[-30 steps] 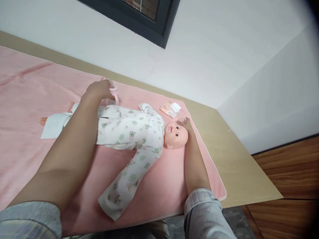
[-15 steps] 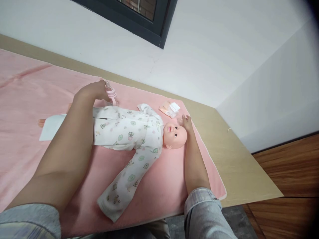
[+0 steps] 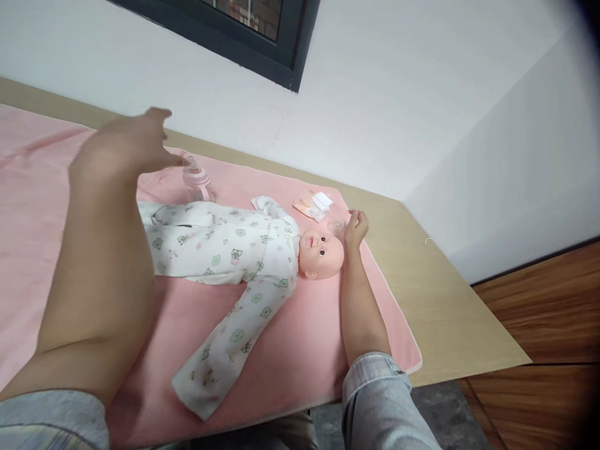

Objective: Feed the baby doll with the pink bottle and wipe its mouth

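A baby doll (image 3: 321,255) lies on its back, head to the right, in a white printed outfit (image 3: 220,244). Beyond its body a baby bottle (image 3: 197,182) with a pink collar stands upright. My left hand (image 3: 124,147), slightly blurred, is raised left of the bottle; thumb and fingers are spread and hold nothing, the thumb tip close to the bottle's teat. My right hand (image 3: 357,229) rests just past the doll's head, fingers curled in, with nothing visible in them. Beside it on the blanket sits a clear dome-shaped cap (image 3: 336,225).
A small plastic packet with a white square (image 3: 315,204) lies above the doll's head. The pink blanket (image 3: 300,350) covers most of the wooden tabletop (image 3: 435,312). A white wall (image 3: 375,112) and a dark window frame (image 3: 281,69) stand behind.
My left hand has let go of the bottle and moved up and left. My right hand has drawn slightly right from the clear cap, its fingers more curled. The view has shifted slightly.
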### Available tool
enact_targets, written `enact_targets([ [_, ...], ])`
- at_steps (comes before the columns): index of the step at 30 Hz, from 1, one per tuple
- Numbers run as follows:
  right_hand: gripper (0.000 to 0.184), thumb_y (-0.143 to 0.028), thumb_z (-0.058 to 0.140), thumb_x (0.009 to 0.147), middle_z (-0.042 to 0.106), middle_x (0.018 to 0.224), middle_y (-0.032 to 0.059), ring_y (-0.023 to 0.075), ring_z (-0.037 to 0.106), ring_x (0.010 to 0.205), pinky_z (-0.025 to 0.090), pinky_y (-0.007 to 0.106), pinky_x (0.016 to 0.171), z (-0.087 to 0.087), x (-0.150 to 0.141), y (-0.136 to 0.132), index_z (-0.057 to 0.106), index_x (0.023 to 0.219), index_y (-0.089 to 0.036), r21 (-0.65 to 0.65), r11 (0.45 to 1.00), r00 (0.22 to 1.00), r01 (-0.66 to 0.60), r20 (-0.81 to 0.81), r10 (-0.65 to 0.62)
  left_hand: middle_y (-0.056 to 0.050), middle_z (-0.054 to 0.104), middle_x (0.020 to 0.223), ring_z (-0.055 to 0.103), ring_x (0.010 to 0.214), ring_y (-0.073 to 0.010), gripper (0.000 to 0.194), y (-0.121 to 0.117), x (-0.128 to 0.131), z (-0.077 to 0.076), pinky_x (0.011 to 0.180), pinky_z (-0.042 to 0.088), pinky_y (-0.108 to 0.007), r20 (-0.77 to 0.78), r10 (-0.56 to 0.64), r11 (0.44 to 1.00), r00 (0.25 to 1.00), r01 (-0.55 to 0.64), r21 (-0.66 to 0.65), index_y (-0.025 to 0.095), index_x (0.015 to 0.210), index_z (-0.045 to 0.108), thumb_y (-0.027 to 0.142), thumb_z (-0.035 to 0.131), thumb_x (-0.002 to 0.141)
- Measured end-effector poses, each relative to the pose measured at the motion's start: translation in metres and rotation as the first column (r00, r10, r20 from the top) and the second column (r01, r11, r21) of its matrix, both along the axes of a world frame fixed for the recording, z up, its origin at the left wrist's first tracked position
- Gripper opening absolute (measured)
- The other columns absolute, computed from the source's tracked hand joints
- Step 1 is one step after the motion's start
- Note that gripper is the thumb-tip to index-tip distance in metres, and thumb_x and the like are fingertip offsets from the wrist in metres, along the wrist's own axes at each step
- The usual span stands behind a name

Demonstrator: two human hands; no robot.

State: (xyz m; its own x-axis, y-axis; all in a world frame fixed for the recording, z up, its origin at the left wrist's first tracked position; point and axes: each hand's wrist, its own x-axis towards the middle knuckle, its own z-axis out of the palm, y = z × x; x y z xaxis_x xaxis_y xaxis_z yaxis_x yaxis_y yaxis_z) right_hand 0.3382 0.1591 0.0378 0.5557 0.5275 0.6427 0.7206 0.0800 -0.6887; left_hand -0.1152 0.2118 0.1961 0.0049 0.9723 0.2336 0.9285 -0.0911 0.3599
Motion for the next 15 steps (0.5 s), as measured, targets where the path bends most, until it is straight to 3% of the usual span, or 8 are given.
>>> enact_targets([
  [4,0.045,-0.046,0.028,0.101,0.069,0.092,0.0077,0.0200,0.060,0.096,0.045,0.030,0.088,0.005,-0.015,-0.001,0.062,0.083,-0.021,-0.042,0.993,0.991,-0.112,0.065,0.114,-0.001,0.061,0.129,0.060,0.122,-0.0316,0.068,-0.059,0.028,0.024,0.103,0.042,-0.046,0.054,-0.129,0.934,0.990,0.103,0.341,0.025,0.152,0.038,0.060,0.041,0.094],
  [7,0.046,-0.049,0.029,0.100,0.067,0.079,0.0055,0.0195,0.060,0.084,0.045,0.029,0.081,0.006,-0.028,-0.002,0.060,0.080,-0.022,-0.125,0.969,0.973,-0.214,0.061,0.223,0.000,0.064,0.124,0.062,0.118,-0.0272,0.058,-0.083,0.057,0.025,0.100,0.044,-0.037,0.040,-0.335,0.849,0.941,0.283,0.446,0.024,0.140,0.053,0.055,0.045,0.092],
  [10,0.047,-0.052,0.032,0.100,0.063,0.073,0.0034,0.0182,0.058,0.077,0.043,0.028,0.076,0.006,-0.041,-0.004,0.057,0.074,-0.022,-0.214,0.928,0.948,-0.304,0.028,0.317,-0.003,0.069,0.122,0.066,0.109,-0.0261,0.047,-0.088,0.090,0.017,0.094,0.048,-0.035,0.013,-0.534,0.775,0.845,0.484,0.406,0.021,0.131,0.062,0.046,0.049,0.093],
  [15,0.051,-0.062,0.038,0.098,0.060,0.068,0.0013,0.0165,0.057,0.073,0.044,0.026,0.071,0.007,-0.049,-0.006,0.056,0.073,-0.021,-0.344,0.821,0.885,-0.456,-0.076,0.459,-0.005,0.073,0.114,0.068,0.101,-0.0275,0.044,-0.068,0.145,-0.002,0.084,0.050,-0.035,0.060,-0.747,0.664,0.663,0.739,0.113,0.026,0.125,0.068,0.048,0.055,0.090],
])
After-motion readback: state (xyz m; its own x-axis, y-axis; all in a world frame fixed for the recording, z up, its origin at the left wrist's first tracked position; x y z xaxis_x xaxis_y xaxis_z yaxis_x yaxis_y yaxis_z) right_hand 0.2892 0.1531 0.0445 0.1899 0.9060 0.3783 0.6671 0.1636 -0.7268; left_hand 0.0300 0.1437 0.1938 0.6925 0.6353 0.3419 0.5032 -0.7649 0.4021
